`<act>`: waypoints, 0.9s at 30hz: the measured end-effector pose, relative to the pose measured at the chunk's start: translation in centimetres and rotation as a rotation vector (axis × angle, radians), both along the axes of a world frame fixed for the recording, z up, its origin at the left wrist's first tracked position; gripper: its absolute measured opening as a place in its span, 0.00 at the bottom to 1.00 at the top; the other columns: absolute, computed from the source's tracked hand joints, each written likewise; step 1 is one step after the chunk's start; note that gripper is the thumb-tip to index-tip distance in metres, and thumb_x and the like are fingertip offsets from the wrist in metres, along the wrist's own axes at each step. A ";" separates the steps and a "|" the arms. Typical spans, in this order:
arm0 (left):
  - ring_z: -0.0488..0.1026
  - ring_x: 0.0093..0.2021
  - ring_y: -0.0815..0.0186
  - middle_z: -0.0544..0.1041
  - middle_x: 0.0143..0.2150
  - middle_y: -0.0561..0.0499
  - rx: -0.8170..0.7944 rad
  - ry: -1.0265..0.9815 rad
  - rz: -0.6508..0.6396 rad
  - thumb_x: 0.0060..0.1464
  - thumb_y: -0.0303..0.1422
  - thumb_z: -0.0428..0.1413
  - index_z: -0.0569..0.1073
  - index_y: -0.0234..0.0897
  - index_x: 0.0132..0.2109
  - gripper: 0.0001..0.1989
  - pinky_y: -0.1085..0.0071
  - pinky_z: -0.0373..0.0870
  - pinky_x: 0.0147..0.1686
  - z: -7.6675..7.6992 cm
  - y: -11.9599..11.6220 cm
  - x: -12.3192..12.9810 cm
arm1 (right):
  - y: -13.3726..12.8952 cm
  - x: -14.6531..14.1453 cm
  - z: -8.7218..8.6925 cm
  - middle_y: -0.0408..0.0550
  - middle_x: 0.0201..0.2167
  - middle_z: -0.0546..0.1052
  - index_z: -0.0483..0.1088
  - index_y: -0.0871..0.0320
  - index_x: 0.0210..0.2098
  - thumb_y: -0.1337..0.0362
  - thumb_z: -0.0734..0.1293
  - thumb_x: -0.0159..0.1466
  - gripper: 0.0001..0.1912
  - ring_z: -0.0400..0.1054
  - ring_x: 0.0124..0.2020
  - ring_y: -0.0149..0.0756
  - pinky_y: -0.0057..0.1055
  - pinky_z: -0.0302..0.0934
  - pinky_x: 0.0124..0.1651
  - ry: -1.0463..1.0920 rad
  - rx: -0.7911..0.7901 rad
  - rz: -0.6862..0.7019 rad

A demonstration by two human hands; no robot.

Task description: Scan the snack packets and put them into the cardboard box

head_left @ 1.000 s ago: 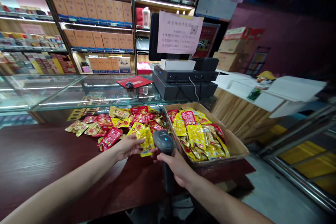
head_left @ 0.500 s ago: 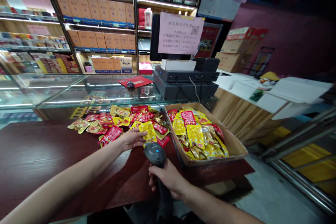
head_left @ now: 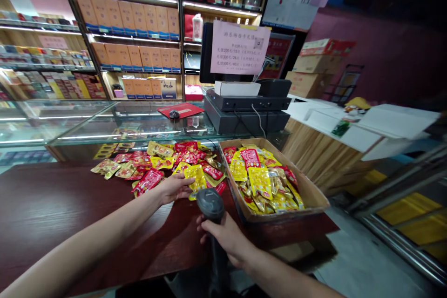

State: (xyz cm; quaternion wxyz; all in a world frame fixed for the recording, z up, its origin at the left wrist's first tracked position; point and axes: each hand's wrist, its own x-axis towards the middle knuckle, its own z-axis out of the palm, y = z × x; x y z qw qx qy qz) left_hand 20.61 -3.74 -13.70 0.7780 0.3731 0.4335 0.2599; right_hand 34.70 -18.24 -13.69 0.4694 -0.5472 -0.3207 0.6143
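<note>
My left hand (head_left: 172, 188) lies flat at the edge of a loose spread of red and yellow snack packets (head_left: 150, 167), fingertips against a yellow foil packet (head_left: 196, 179). My right hand (head_left: 223, 236) is wrapped around the grip of a dark handheld barcode scanner (head_left: 210, 205), whose head points up and away from me. The scanner stands just below the yellow packet, not touching it. To the right of the scanner sits a cardboard box (head_left: 279, 216) full of similar packets, its near wall close to my right hand.
The packets and box rest on a dark wood counter (head_left: 52, 209). Behind them are a glass display case (head_left: 104, 135), a red mat with a computer mouse (head_left: 179, 110), and a black register stack (head_left: 246, 118). Stocked shelves stand behind; a white-topped counter lies right.
The scanner has drawn back toward me and slightly left, away from the yellow packet. The packet now lies a little farther from me, and my left hand has shifted only slightly.
</note>
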 end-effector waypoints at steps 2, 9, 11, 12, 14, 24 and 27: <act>0.73 0.25 0.71 0.76 0.30 0.51 -0.011 0.034 -0.016 0.40 0.30 0.66 0.66 0.34 0.34 0.17 0.76 0.69 0.24 0.3 -0.4 -0.5 | 0.1 0.2 0.5 0.44 0.29 0.76 0.70 0.60 0.30 0.70 0.68 0.44 0.11 0.69 0.34 0.35 0.29 0.64 0.36 -0.012 0.051 -0.144; 0.75 0.29 0.69 0.77 0.36 0.46 -0.010 0.040 -0.113 0.43 0.32 0.64 0.70 0.34 0.38 0.15 0.75 0.72 0.29 2.2 -2.8 -2.1 | 1.6 1.0 2.4 0.46 0.30 0.77 0.72 0.60 0.30 0.69 0.71 0.43 0.12 0.71 0.35 0.38 0.34 0.64 0.42 0.211 0.041 -0.119; 0.76 0.32 0.66 0.77 0.39 0.44 -0.046 0.020 -0.101 0.46 0.36 0.62 0.70 0.34 0.41 0.16 0.72 0.73 0.32 2.9 -3.3 -2.1 | 1.9 1.3 2.7 0.47 0.31 0.77 0.72 0.60 0.30 0.67 0.72 0.44 0.13 0.72 0.34 0.38 0.35 0.65 0.41 0.271 0.007 -0.081; 0.76 0.34 0.65 0.77 0.39 0.43 -0.069 -0.001 -0.094 0.48 0.38 0.61 0.70 0.34 0.42 0.16 0.71 0.74 0.34 3.4 -3.4 -2.0 | 2.1 1.5 2.8 0.47 0.31 0.77 0.72 0.60 0.32 0.66 0.72 0.44 0.14 0.72 0.34 0.37 0.35 0.65 0.40 0.287 0.000 -0.071; 0.76 0.36 0.63 0.77 0.40 0.42 -0.110 -0.054 -0.088 0.51 0.42 0.58 0.70 0.33 0.43 0.18 0.70 0.73 0.37 4.3 -3.4 -1.6 | 2.5 2.1 3.3 0.47 0.31 0.77 0.72 0.60 0.33 0.68 0.71 0.44 0.15 0.72 0.33 0.36 0.35 0.66 0.40 0.298 0.008 -0.073; 0.75 0.34 0.63 0.75 0.38 0.40 -0.009 -0.163 -0.226 0.56 0.49 0.48 0.68 0.29 0.48 0.26 0.72 0.72 0.30 10.4 2.5 7.3 | 6.3 10.0 9.8 0.41 0.20 0.69 0.69 0.61 0.26 0.73 0.67 0.45 0.07 0.65 0.25 0.28 0.34 0.67 0.39 0.342 0.117 -0.257; 0.75 0.35 0.63 0.75 0.40 0.39 0.036 -0.154 -0.245 0.56 0.48 0.46 0.67 0.28 0.50 0.27 0.71 0.71 0.32 11.6 4.3 11.2 | 7.6 13.2 10.7 0.39 0.20 0.68 0.68 0.61 0.26 0.72 0.67 0.46 0.07 0.64 0.24 0.27 0.34 0.67 0.40 0.315 0.185 -0.304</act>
